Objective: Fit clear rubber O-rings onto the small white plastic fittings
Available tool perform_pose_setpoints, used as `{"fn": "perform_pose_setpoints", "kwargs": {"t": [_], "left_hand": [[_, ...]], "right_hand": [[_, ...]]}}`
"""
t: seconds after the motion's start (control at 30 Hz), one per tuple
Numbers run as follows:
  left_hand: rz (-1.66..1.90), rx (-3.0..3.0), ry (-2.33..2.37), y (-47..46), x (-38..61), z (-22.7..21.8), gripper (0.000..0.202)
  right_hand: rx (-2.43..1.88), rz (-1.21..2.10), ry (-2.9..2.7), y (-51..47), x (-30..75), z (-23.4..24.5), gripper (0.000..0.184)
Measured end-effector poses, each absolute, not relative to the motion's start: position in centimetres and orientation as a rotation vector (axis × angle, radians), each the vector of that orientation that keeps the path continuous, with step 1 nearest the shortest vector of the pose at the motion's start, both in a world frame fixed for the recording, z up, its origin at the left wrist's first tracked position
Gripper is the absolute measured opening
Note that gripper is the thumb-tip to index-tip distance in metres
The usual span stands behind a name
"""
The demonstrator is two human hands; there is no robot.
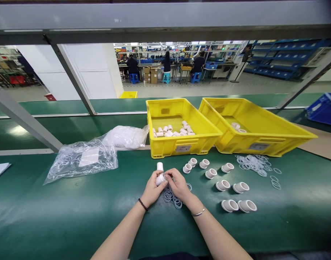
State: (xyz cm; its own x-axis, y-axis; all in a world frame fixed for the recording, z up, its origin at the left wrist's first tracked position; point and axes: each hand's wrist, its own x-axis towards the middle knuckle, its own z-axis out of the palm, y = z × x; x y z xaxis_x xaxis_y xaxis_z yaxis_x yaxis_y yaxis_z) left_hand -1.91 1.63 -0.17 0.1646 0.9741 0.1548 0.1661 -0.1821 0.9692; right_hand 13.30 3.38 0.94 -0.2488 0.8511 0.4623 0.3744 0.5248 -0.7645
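My left hand [153, 187] is closed around a white ribbed plastic pipe fitting [160, 179], with the thumb along its near side. Pinched together, the fingers of my right hand [179, 183] touch the fitting's right edge; anything between them is too small to make out. Just beyond the left fingertips a second white fitting [160, 166] stands on the green table. Below and beside my right hand lies a loose pile of thin translucent rings [169, 196]. Several white flanged fittings [223, 185] are spread to the right of my hands.
Two yellow bins, a left one [181, 146] and a right one [263, 142], hold white parts behind my hands. Clear plastic bags [84, 159] lie at left. Another ring pile [253, 163] is at right, near a blue bin [324, 110]. A slanted metal post [27, 119] rises at left.
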Motion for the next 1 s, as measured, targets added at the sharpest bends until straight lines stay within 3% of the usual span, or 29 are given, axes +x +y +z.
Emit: {"fn": "perform_pose_setpoints", "kwargs": {"t": [0.3,0.7,1.0], "left_hand": [[1.05,1.892,1.22,0.3,-1.9,1.4,0.016],[1.356,1.773,1.015,-0.6,-1.1,0.7,0.025],[1.42,1.363,1.032,-0.8,-0.7,0.4,0.03]], "right_hand": [[-1.064,0.893,-1.785,3.3,13.3,1.0,0.018],[-0.822,1.939,-0.937,3.4,12.8,2.2,0.033],[-0.783,1.849,-0.834,3.0,11.8,1.7,0.032]]}}
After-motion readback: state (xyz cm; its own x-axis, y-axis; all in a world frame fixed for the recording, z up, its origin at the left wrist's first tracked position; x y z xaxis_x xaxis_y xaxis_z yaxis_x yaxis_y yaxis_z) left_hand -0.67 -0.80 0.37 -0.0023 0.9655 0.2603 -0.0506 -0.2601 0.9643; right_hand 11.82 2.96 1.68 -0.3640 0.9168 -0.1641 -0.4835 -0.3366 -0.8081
